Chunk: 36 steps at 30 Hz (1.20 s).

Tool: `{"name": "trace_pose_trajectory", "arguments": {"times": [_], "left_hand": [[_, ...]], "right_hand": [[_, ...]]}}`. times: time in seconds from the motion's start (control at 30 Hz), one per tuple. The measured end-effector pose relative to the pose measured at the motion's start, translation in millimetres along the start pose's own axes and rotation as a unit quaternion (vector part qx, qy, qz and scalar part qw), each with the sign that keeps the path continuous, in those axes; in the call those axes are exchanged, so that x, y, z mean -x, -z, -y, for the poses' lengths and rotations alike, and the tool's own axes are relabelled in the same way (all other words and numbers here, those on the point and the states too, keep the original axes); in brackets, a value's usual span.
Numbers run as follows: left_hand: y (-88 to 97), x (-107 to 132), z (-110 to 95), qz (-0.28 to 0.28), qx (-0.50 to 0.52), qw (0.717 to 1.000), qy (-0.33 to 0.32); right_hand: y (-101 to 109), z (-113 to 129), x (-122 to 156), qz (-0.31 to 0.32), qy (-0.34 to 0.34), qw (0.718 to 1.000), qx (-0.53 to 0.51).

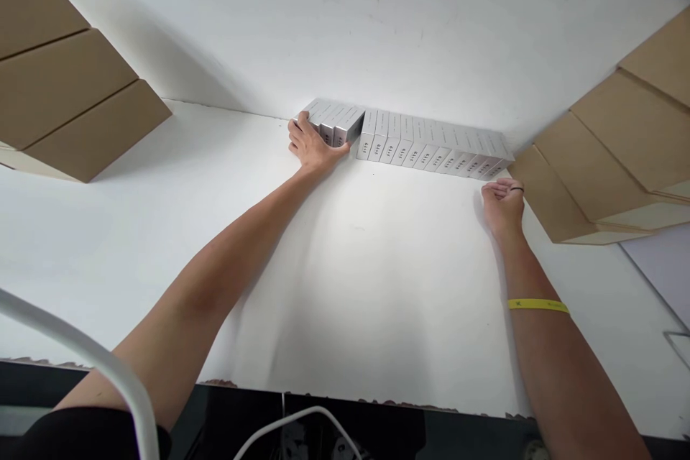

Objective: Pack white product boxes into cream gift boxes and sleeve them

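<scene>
A plain white wall (377,14) filled the upper half of the view, and a broad white tabletop (377,280) ran up to meet it. To the left, a stack of brown corrugated cardboard boxes (70,86) stood against the wall. A second stack of flat brown cardboard boxes (619,151) sat at the right, stepped back layer by layer. A curved white tube (108,366) and a thin white cable (302,420) crossed the dark near edge of the table.

Between the two stacks, a long row of small white cartons with dark print on their fronts (431,147) stood upright, side by side, along the foot of the wall. At the row's left end, a tilted batch of the same cartons (337,122) leaned away from the rest, with a narrow gap between them.

The left hand (313,147) was stretched far forward and clasped that batch. Its thumb lay at the outer left carton and its fingers wrapped the front, with the heel of the hand down on the tabletop. The right hand (504,205) rested on the table just beside the row's right end and close to the lowest brown box. Its fingers were bent inward. Whether they touched the last carton or pinched anything could not be told.

A yellow band (537,305) circled the right forearm, and a thin dark ring (517,190) sat on one finger of that hand.
</scene>
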<state>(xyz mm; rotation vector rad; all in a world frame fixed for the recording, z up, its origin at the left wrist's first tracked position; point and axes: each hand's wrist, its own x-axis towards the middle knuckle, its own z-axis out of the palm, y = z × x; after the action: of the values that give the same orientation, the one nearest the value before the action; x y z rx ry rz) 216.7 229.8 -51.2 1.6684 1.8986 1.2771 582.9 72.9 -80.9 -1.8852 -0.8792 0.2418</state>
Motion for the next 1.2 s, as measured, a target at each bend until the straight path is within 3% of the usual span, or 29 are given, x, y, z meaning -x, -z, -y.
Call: {"name": "trace_pose_trajectory", "arguments": {"times": [0.2,0.57,0.77,0.93,1.1,1.2], "left_hand": [[-0.1,1,-6,-0.013,-0.013,1.000,0.013],[-17.9,-2,-9,-0.036,0.009,0.999,-0.008],[-6.5,3,-7,-0.008,0.047,0.999,0.001],[30.8,32,13,0.043,0.079,0.995,-0.044],[99.5,73,51,0.153,0.115,0.974,-0.121],[137.7,89,66,0.249,0.133,0.943,-0.175]], "right_hand": [[0,0,-1,0.003,-0.010,1.000,-0.006],[-4,-12,-9,-0.012,0.001,1.000,-0.022],[-3,-20,-12,-0.019,0.009,0.999,-0.030],[1,-19,-12,-0.029,0.028,0.999,-0.028],[3,-2,1,-0.037,0.103,0.993,-0.032],[-3,18,35,0.021,0.188,0.981,-0.045]]}}
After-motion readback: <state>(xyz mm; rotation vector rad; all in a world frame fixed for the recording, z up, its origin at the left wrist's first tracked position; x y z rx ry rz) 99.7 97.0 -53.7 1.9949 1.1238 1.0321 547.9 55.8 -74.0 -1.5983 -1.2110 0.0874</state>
